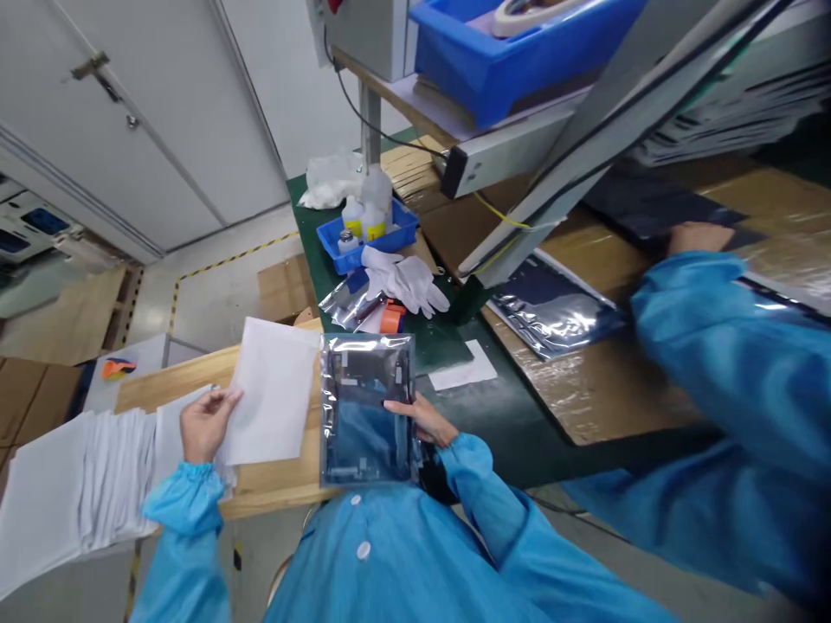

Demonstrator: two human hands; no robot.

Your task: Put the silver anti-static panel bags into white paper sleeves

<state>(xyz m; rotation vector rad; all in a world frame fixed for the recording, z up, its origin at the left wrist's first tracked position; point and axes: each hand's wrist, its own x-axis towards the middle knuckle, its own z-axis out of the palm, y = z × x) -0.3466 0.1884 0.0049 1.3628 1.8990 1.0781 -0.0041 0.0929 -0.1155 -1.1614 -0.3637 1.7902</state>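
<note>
My left hand pinches the left edge of a flat white sheet, paper or a thin foam pouch; I cannot tell which. The sheet is raised over the wooden board. My right hand grips the right side of a dark flat panel in a shiny clear bag, thumb on top and the other fingers mostly hidden behind it. The bagged panel is close in front of my body, just right of the white sheet. Left of my left hand stands a row of similar white sheets.
A blue tray of bottles, white gloves and an orange tape dispenser lie on the green table. A slanted metal post and a shelf with a blue bin stand right. A co-worker's hand rests over bagged panels.
</note>
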